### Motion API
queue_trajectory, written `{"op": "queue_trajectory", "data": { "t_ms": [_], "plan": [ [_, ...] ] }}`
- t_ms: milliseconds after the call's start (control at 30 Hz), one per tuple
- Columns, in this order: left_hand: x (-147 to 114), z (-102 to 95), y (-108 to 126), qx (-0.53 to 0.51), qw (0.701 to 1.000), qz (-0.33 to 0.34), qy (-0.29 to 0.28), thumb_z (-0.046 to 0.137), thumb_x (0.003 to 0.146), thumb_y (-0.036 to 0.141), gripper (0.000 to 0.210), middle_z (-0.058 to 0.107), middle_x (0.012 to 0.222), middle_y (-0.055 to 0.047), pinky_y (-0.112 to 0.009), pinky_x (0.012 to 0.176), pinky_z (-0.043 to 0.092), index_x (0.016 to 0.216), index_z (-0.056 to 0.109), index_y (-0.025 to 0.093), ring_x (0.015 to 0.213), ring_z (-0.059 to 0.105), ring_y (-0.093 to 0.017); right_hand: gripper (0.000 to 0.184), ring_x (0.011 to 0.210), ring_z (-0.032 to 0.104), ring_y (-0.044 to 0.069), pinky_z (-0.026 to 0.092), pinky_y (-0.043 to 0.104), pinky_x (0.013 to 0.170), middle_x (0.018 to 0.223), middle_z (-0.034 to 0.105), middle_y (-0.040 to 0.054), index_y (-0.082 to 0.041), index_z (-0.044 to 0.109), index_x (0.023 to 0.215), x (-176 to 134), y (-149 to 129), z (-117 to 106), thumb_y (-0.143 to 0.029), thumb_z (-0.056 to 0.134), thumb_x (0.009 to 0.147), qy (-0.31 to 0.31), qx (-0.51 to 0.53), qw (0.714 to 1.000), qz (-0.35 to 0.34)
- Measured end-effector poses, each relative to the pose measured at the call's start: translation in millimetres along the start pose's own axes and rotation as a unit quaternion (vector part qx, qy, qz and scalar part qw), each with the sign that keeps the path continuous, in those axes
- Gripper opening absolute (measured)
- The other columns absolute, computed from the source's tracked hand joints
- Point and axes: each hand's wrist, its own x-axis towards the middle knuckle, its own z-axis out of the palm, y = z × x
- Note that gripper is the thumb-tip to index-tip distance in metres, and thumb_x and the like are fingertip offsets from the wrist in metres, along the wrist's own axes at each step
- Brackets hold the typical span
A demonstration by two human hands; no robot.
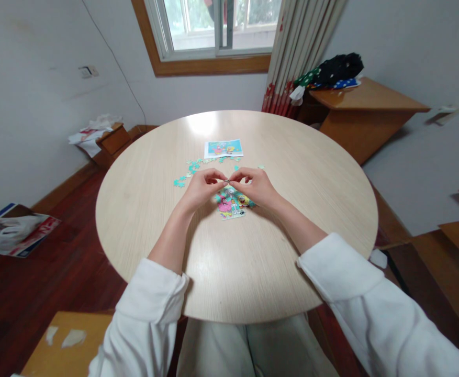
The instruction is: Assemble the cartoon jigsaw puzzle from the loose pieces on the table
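My left hand (204, 184) and my right hand (253, 184) meet over the middle of the table. Thumbs and fingertips of both are pinched on a small puzzle piece (227, 181), seen nearly edge-on. Right below them lies a partly joined jigsaw puzzle (231, 204) with pink, yellow and white cartoon figures; my fingers hide its upper part. Loose turquoise puzzle pieces (193, 166) are scattered to the left and behind my hands. Beyond these lies a printed reference picture (224, 148) in blue with the cartoon figures.
The round pale wooden table (146, 209) reaches up to my lap. A wooden cabinet (370, 99) with dark and dotted cloth on it stands at the right, beside a curtain (300, 42). At the left, a plastic bag (11, 230) lies on the floor.
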Motion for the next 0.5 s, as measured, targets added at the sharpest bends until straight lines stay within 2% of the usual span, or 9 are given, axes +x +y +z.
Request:
{"op": "queue_trajectory", "data": {
  "t_ms": [133, 367, 500],
  "plan": [
    [0.1, -0.7, -1.2, 0.017, 1.0, 0.002, 0.005, 0.072, 0.066, 0.028, 0.015, 0.067, 0.076, -0.004, -0.028, 0.061, 0.045, 0.073, 0.066, 0.017, 0.061, 0.055, -0.011, 0.007, 0.07, 0.062, 0.017, 0.044, 0.03, 0.066, 0.073, 0.072, 0.0022, -0.021, 0.07, 0.071, 0.1, -1.4, -0.9, -0.022, 0.064, 0.073, -0.005, 0.0, 1.0, 0.001],
    [0.4, 0.9, -3.6, -0.011, 1.0, 0.0, 0.015, 0.073, 0.064, 0.021, 0.011, 0.066, 0.082, -0.005, -0.03, 0.069, 0.047, 0.065, 0.063, 0.016, 0.069, 0.059, -0.012, 0.008, 0.07, 0.062, 0.016, 0.042, 0.03, 0.066, 0.072, 0.071, 0.0022, -0.021, 0.071, 0.068, 0.2, 0.9, -0.8, -0.019, 0.065, 0.072, 0.004, -0.003, 1.0, -0.02],
    [1.2, 1.3, -5.8, -0.018, 1.0, 0.005, 0.019, 0.072, 0.063, 0.02, 0.01, 0.066, 0.082, -0.005, -0.03, 0.068, 0.046, 0.064, 0.063, 0.016, 0.069, 0.058, -0.012, 0.008, 0.07, 0.061, 0.016, 0.042, 0.03, 0.067, 0.073, 0.071, 0.0019, -0.02, 0.07, 0.068, 1.0, 2.9, -0.7, -0.018, 0.064, 0.072, 0.004, -0.013, 0.999, -0.03]
  ]
}}
